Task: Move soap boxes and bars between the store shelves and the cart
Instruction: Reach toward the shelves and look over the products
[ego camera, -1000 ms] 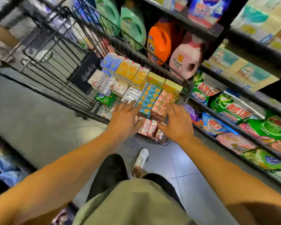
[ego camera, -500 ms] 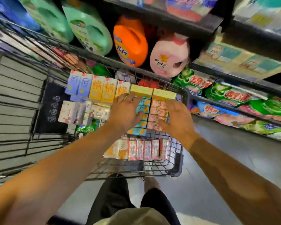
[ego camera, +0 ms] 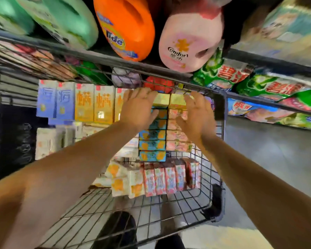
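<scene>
Both hands, left hand (ego camera: 139, 107) and right hand (ego camera: 196, 114), hover spread and unclenched, grasping nothing, flanking two columns of stacked teal and pink cardboard soap boxes (ego camera: 162, 135) inside the black wire cart (ego camera: 221, 194). Columns' long axis runs away from the person; neither hand clearly nearer.

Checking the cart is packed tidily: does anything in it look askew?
Mostly neat rows. The cream-and-orange boxes at the near end lie tilted and jumbled beside the upright pink boxes.
</scene>
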The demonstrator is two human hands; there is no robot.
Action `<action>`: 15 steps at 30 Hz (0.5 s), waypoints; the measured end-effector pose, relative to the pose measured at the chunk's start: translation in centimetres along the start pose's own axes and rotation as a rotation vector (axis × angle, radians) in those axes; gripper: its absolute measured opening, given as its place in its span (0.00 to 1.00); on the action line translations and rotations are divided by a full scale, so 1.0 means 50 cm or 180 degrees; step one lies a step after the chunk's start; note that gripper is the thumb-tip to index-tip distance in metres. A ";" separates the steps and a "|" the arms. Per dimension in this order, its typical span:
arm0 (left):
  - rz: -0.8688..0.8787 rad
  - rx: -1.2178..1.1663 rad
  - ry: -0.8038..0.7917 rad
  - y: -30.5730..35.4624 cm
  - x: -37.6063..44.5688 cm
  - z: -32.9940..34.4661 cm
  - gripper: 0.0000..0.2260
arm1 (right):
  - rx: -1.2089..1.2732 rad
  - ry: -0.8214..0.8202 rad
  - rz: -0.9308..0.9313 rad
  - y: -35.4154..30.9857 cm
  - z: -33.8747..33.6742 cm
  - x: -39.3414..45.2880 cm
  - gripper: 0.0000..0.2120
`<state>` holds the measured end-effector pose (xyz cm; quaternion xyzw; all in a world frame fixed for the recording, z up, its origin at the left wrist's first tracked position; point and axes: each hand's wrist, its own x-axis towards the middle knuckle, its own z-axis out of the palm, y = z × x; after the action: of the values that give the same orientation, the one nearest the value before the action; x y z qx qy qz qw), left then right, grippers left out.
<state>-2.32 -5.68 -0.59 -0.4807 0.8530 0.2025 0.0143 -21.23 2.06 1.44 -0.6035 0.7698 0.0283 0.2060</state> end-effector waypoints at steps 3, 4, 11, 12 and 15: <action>0.0054 0.0132 0.0222 -0.007 0.007 0.015 0.23 | -0.0188 0.0424 -0.0034 -0.001 0.025 0.002 0.31; 0.0063 0.0164 0.0298 -0.009 0.009 0.023 0.23 | -0.0258 0.0519 0.0013 0.001 0.031 0.002 0.29; 0.0137 0.0175 0.0759 -0.020 0.014 0.052 0.20 | -0.0533 0.0665 0.0031 0.019 0.044 0.004 0.22; 0.0158 0.0128 0.0796 -0.018 0.011 0.049 0.20 | -0.0507 0.0718 0.0074 0.019 0.041 0.003 0.21; 0.0141 -0.0042 0.0797 -0.004 -0.008 0.033 0.21 | -0.0238 0.0744 0.0159 0.010 0.015 -0.014 0.19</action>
<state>-2.22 -4.83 -2.08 -0.4834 0.8572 0.1467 -0.0999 -21.37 3.06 0.88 -0.5906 0.8017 -0.0084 0.0914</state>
